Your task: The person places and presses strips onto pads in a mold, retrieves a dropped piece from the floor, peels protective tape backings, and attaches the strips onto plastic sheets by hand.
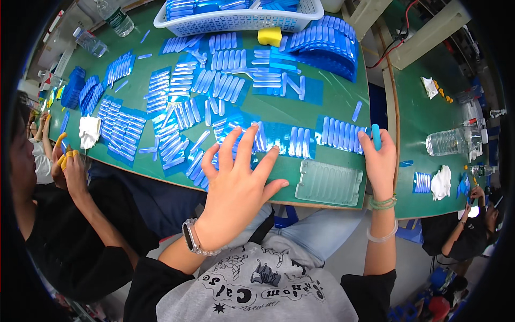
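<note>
My left hand (233, 180) is over the near side of the green table, fingers spread and holding nothing that I can see. Below its fingertips lie blue plastic strips on blue film. At the table's right part my right hand (381, 161) pinches a light blue rounded strip (376, 138) upright between thumb and fingers. Just left of it lies a blue film sheet with a row of strips (339, 134). Another sheet with a few strips (299, 142) sits between my hands. A clear grooved plastic tray (330, 183) rests at the near edge.
A white basket (238, 24) full of blue strips stands at the back, beside a yellow sponge (269, 36) and a curved stack of strip sheets (327, 45). More sheets cover the left. A co-worker's hands (70, 163) are at the far left. A bottle (453, 143) lies on the right table.
</note>
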`<state>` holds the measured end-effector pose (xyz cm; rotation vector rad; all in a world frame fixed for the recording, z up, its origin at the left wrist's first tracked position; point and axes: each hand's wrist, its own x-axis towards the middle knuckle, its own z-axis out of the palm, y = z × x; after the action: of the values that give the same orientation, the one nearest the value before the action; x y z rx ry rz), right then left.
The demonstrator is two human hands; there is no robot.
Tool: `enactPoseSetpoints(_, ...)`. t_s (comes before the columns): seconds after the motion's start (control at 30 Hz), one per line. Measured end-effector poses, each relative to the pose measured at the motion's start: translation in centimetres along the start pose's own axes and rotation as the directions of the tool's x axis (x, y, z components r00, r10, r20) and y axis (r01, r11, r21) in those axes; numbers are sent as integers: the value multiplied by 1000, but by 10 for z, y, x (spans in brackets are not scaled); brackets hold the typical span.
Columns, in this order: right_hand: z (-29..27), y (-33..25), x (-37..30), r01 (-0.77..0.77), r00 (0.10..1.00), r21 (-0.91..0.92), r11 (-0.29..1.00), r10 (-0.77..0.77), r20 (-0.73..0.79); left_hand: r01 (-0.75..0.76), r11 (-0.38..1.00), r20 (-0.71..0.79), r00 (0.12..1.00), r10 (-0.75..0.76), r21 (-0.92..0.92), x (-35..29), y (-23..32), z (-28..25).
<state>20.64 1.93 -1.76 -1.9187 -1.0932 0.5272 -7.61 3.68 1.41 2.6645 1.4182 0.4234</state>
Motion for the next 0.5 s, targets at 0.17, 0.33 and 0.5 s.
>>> enactPoseSetpoints(0.17, 7, -24, -5, 51, 992, -136, 989, -66, -103, 18, 1000, 17, 1000, -19, 16, -10, -3, -2)
enactPoseSetpoints(0.33, 7, -55, -15, 115, 978, 41, 993, -120, 168, 100, 995, -101, 990, -99, 7, -28, -13, -7)
enactPoseSetpoints(0.5, 55, -97, -19, 589, 654, 24, 808, -493, 574, 212, 972, -71, 976, -205, 98, -57, -31, -3)
